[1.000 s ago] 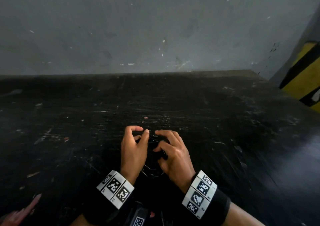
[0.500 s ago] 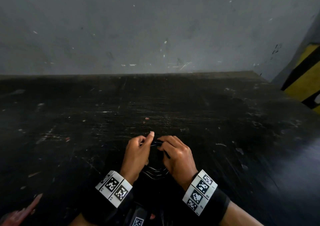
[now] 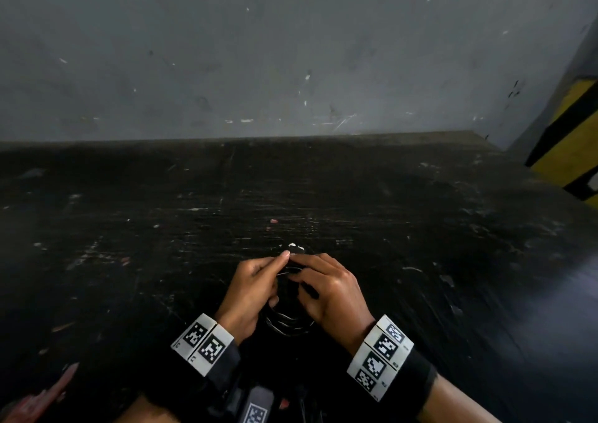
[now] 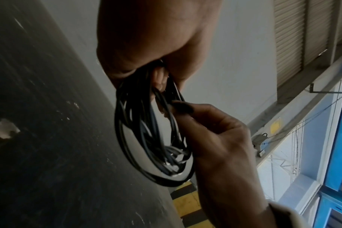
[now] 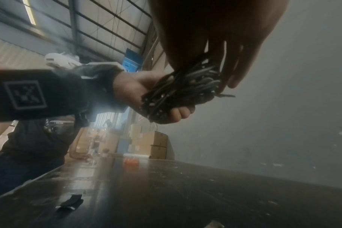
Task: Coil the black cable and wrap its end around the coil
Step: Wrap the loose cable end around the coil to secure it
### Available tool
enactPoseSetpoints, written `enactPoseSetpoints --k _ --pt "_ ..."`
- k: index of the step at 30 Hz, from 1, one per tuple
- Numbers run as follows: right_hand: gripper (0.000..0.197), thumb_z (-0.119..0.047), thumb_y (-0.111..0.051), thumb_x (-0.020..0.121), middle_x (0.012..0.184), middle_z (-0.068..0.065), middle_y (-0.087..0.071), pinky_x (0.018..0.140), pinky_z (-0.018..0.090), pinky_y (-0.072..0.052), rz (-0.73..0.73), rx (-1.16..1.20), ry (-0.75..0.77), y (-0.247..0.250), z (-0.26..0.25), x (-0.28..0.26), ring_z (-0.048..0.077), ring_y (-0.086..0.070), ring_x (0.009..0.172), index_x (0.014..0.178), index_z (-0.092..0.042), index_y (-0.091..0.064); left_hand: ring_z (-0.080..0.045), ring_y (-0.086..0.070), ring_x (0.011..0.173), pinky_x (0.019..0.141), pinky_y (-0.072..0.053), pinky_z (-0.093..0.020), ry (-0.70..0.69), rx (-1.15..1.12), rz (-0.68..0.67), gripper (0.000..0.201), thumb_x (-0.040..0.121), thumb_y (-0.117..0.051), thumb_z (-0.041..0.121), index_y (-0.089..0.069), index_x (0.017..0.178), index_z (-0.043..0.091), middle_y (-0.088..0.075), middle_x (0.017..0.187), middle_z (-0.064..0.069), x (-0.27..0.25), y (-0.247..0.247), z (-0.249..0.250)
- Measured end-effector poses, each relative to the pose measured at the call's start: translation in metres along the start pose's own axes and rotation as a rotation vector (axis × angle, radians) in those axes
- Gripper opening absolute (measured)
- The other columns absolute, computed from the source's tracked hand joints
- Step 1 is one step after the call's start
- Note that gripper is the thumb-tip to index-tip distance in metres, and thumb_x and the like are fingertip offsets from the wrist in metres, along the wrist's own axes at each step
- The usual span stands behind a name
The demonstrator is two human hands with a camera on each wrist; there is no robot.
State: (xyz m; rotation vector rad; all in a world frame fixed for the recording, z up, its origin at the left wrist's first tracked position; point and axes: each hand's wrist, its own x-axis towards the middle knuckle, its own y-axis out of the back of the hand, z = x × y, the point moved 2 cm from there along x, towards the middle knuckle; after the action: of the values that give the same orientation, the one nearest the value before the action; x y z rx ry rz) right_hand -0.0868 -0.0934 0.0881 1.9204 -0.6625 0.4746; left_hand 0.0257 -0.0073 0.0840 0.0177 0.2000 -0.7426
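The left hand [image 3: 250, 288] was curled tight around one side of the black cable [image 4: 152, 138]. The right hand [image 3: 333, 290] pinched the other side with bent fingers. The cable sat between both hands, looped in a round bunch, hanging a bit below them. Under the hands was the dark, scratched table [image 3: 420, 228].

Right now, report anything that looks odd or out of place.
Nothing stands out. The black cable is gathered in loose loops, held up off the table by the left hand and right hand.
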Motion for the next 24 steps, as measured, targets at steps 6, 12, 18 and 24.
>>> enactPoseSetpoints --k 6,12,18,24 --pt "0.019 -0.019 -0.065 0.082 0.121 -0.001 -0.063 0.095 0.025 -0.047 -0.004 0.245 -0.107 0.008 0.002 -0.002 0.006 -0.056 0.113 0.099 -0.018 -0.074 -0.004 -0.033 0.037 0.036 -0.028 -0.018 -0.081 0.028 -0.002 0.026 0.092 -0.058 0.027 -0.072 0.081 0.006 -0.040 0.043 0.005 -0.006 -0.003 0.004" --pt "0.013 -0.011 -0.076 0.075 0.109 -0.006 -0.067 0.087 0.015 -0.048 0.110 0.574 -0.360 0.014 0.000 0.000 0.001 -0.062 0.101 0.087 -0.013 -0.077 -0.007 -0.038 0.044 0.040 -0.028 -0.021 -0.144 0.044 0.006 0.032 0.090 -0.060 0.031 -0.072 0.080 0.003 -0.047 0.054 -0.003 -0.010 -0.005 0.001" --pt "0.010 -0.014 -0.081 0.069 0.112 -0.002 -0.066 0.089 0.021 -0.049 0.112 0.733 -0.563 0.013 0.005 0.005 0.003 -0.063 0.101 0.075 -0.009 -0.075 -0.006 -0.050 0.053 0.045 -0.035 -0.020 -0.296 0.106 0.022 0.028 0.091 -0.058 0.030 -0.074 0.075 0.013 -0.060 0.054 0.008 -0.016 -0.005 0.006" --pt "0.015 -0.006 -0.079 0.070 0.097 0.007 -0.073 0.084 0.025 -0.054 0.129 0.905 -0.619 0.020 0.005 0.014 0.015 -0.070 0.089 0.083 0.001 -0.074 0.003 -0.041 0.041 0.041 -0.031 -0.014 -0.380 0.136 0.015 0.027 0.093 -0.056 0.022 -0.072 0.074 0.011 -0.051 0.044 0.013 -0.021 -0.002 0.008"
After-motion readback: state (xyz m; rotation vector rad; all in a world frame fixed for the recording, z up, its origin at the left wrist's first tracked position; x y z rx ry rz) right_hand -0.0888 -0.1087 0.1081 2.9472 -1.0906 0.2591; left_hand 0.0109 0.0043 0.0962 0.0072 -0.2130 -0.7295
